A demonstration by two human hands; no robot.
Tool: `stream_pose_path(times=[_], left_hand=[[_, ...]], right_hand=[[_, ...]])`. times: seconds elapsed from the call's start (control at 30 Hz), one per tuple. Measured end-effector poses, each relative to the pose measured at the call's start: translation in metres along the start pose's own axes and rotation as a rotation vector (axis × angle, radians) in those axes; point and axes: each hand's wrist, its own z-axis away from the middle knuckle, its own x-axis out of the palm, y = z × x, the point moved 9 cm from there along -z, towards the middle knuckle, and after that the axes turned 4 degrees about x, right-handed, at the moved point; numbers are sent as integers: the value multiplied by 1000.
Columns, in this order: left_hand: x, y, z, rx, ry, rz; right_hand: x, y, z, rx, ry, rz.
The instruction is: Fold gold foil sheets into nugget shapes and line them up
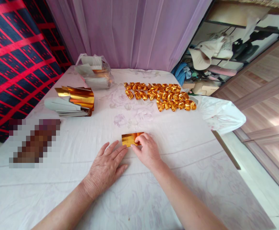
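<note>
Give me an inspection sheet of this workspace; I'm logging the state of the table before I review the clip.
Surface: table under a white floral cloth, creased.
Job's things: a gold foil sheet lies flat on the cloth; about it, a stack of gold foil sheets on grey paper at the left, and rows of folded gold pieces at the far side.
Clutter: clear plastic bag of papers at the back; white bag at the right edge.
Grippers: left hand flat on the cloth, fingertips at the sheet's edge; right hand presses on the sheet.
Cables: nothing seen.
Surroundings: lilac curtain, red-and-black patterned fabric, cluttered shelves, wooden floor.
</note>
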Motion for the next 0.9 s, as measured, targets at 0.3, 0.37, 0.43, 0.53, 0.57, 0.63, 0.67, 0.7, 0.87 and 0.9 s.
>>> stream_pose_path(times=[0.3,0.37,0.43,0.53,0.57,0.63,0.67,0.7,0.87,0.9], left_hand=[[-7,0,-2,-15,6,-55],[-6,1,-3,-22,6,-58],[-5,3,-5,-27,4,-61],[-3,4,-7,-36,1,-63],[-2,5,-8,-39,0,-63],[0,5,-9,-44,-2,-61],[2,5,-9,-46,-6,-59],[3,4,-9,-49,-10,-59],[8,3,-10,-66,-47,-55],[8,3,-11,-67,-55,-55]], right_hand=[[-2,-1,2,-6,29,12],[-2,-3,2,-10,38,26],[-2,-4,2,-2,47,55],[-1,-5,1,11,53,98],[0,-5,1,11,52,99],[1,-4,1,8,50,77],[1,-3,0,7,47,55],[2,-1,0,9,43,29],[5,10,-3,47,-6,-105],[6,11,-4,59,-20,-124]])
